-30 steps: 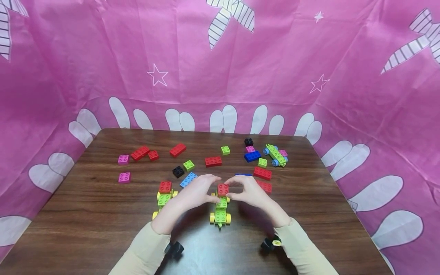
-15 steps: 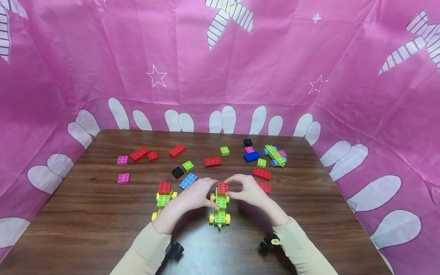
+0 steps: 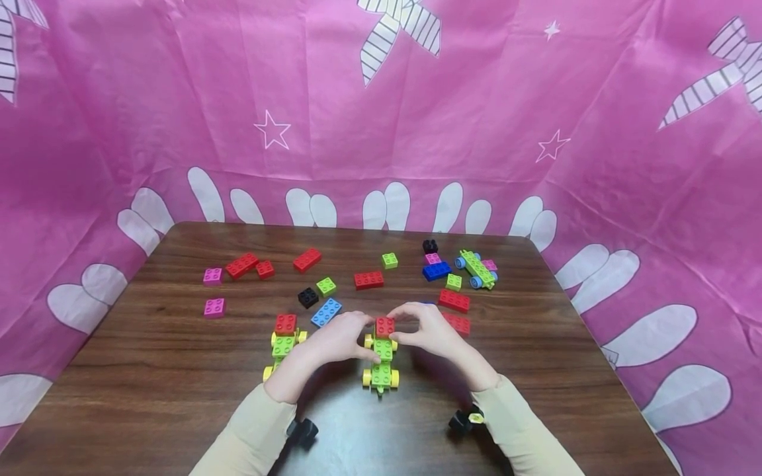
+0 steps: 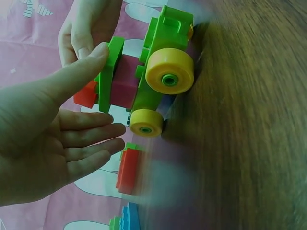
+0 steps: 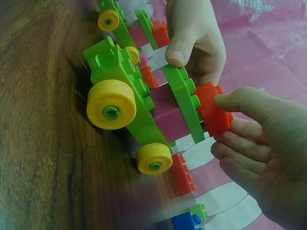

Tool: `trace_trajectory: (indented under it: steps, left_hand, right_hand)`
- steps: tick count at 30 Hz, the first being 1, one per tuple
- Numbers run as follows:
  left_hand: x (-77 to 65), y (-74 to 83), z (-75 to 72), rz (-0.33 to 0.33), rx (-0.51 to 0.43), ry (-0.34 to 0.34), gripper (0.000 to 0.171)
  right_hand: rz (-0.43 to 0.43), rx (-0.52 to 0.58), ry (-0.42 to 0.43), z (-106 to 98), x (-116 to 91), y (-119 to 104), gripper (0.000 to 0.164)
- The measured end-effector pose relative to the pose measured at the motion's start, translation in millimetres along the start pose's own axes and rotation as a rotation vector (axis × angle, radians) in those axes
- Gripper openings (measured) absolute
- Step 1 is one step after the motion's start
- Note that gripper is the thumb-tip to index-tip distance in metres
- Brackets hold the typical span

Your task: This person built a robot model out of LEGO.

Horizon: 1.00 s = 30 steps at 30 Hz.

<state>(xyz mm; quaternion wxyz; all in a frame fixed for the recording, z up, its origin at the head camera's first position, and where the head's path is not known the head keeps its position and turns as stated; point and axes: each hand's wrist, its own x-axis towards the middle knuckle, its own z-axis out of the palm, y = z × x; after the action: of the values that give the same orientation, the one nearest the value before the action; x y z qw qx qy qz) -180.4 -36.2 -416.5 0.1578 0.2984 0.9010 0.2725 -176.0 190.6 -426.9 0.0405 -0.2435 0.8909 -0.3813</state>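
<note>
In the head view a green toy car base with yellow wheels (image 3: 381, 375) stands between the hands. A pink brick (image 4: 125, 81) sits on the base, with a long green brick (image 5: 181, 98) across its top. At that green brick's far end is a red brick (image 3: 385, 327). My right hand (image 3: 433, 330) pinches the red brick, thumb (image 5: 240, 103) on one side and index finger behind. My left hand (image 3: 340, 338) holds the green brick by its ends, thumb (image 4: 86, 64) at the near end, index fingertip at the far end, other fingers fairly straight.
A similar car (image 3: 284, 347) with a red brick on top stands left, partly behind the left forearm. Loose red, pink, black, green and blue bricks lie farther back, among them a light blue brick (image 3: 326, 313). A blue-wheeled green car base (image 3: 477, 269) is at back right.
The red brick has settled slightly lower and left over the green brick. The left thumb has slid a little toward the near end of the green brick. The right hand keeps its pinch.
</note>
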Motion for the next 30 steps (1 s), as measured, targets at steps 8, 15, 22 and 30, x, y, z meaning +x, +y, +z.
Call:
trace_trajectory:
  steps: [8,15,22,30]
  left_hand:
    - [1.4,-5.1,0.8,-0.007,-0.055,-0.021,0.072]
    - [1.6,-5.9,1.8,-0.021,-0.071,-0.032,0.076]
    - [3.5,-6.9,2.3,-0.019,-0.099,-0.024,0.074]
    - [4.9,-8.7,3.0,-0.022,-0.092,-0.029,0.076]
  right_hand:
    - [0.006,-0.003,-0.004,-0.4,1.1,-0.1,0.033]
    - [-0.035,0.0,-0.008,0.3,2.7,-0.1,0.038]
    - [-0.081,0.007,-0.031,-0.9,4.5,-2.0,0.039]
    - [-0.056,-0.008,-0.054,-1.0,6.6,-5.4,0.034]
